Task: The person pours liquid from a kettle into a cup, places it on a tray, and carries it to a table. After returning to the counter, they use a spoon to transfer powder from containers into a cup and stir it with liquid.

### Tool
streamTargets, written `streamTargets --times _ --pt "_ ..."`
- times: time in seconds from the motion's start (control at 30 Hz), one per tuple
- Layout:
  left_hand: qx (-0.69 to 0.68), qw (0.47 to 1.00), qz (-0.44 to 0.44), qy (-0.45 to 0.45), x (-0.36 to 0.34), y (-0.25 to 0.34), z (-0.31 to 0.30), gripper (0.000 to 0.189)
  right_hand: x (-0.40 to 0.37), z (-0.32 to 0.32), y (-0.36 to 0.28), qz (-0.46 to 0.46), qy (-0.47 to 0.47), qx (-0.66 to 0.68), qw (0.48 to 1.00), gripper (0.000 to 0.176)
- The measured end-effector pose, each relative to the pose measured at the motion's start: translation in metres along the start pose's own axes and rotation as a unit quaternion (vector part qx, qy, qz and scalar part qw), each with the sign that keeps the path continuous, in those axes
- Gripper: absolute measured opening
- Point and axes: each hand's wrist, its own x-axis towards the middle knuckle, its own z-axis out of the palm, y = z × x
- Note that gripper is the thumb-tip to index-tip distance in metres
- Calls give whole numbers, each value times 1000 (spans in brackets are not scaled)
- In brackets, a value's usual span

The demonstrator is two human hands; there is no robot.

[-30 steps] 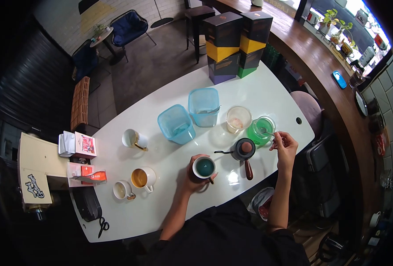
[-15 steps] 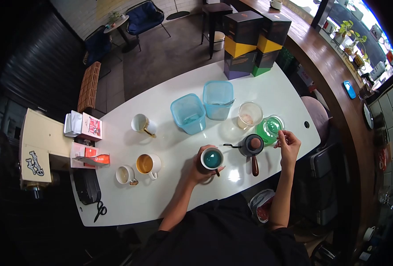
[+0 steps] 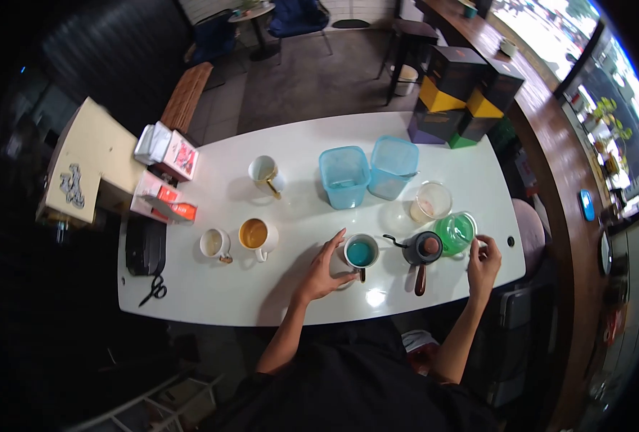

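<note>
My left hand [image 3: 324, 271] is spread open just left of a mug with teal liquid [image 3: 360, 251], its thumb near the handle. My right hand [image 3: 484, 264] is closed in a pinch at the right side of a green container [image 3: 455, 234]; what its fingers hold, if anything, is too small to tell. Between the hands stands a dark pot with a brown handle [image 3: 424, 248]. Behind it is a clear plastic cup [image 3: 432, 202]. Two blue tubs [image 3: 345, 177] [image 3: 393, 168] stand farther back, the right one with a spoon.
On the left are a mug with orange inside [image 3: 258, 236], a small cup [image 3: 216, 245], a white mug with a gold handle [image 3: 266, 175], scissors [image 3: 153, 291] and packets [image 3: 162, 199]. Stacked dark boxes [image 3: 455, 93] stand at the back right of the white table [image 3: 222, 302].
My left hand has let go of the teal mug, which now stands on the table, and its fingers have spread. My right hand stays beside the green container. The camera view has shifted.
</note>
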Motion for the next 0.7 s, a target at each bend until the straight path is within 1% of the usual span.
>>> streamTargets --times 0.03,0.1,0.13,0.2,0.23,0.27,0.33,0.37,0.4,0.43,0.47,0.5,0.53,0.6,0.63,0.67,0.7 --pt "1 1000 -7 18 -7 -1 -3 95 -1 -4 -15 3 -7 -30 1000 18" --pt "-49 998 -12 29 -25 -5 -11 82 -5 -16 -54 5 -27 -82 996 15" --pt "-45 998 -16 46 -35 -5 -15 82 -5 -21 -70 -1 -45 -86 995 14" --pt "-203 971 -65 106 -53 -3 -15 70 -4 -20 -77 -57 -64 -12 996 14" --pt "-246 956 -65 148 -61 -4 -12 56 -4 -19 -80 -78 -105 54 990 16" --pt "-245 953 -63 169 -70 -4 -11 56 -4 -20 -87 -90 -168 85 978 17" --pt "-386 878 -96 266 -86 -1 -3 48 -9 -14 -93 -83 -291 168 938 17" --pt "-416 844 -81 329 -92 1 8 49 -13 -11 -97 -79 -345 188 916 16" --pt "-416 835 -78 351 -98 -2 22 49 -19 -8 -99 -75 -399 209 890 16" --pt "-533 756 -30 379 -105 -6 37 49 -29 -2 -95 -68 -461 203 861 16" --pt "-629 652 31 421 -127 -2 57 48 -40 5 -95 -70 -542 196 814 15" --pt "-644 614 34 454 -134 4 71 48 -47 7 -99 -95 -582 184 786 14" --pt "-650 597 42 468 -145 7 85 48 -57 11 -101 -104 -613 189 760 15" --pt "-672 545 41 500 -167 9 112 47 -74 14 -110 -70 -694 179 694 16" --pt "-675 516 28 527 -177 13 122 47 -83 18 -110 -67 -730 180 656 20" --pt "-672 493 33 552 -187 18 132 44 -94 24 -107 -80 -746 173 638 20" --pt "-673 466 43 573 -200 18 142 41 -106 32 -102 -83 -774 187 600 22"
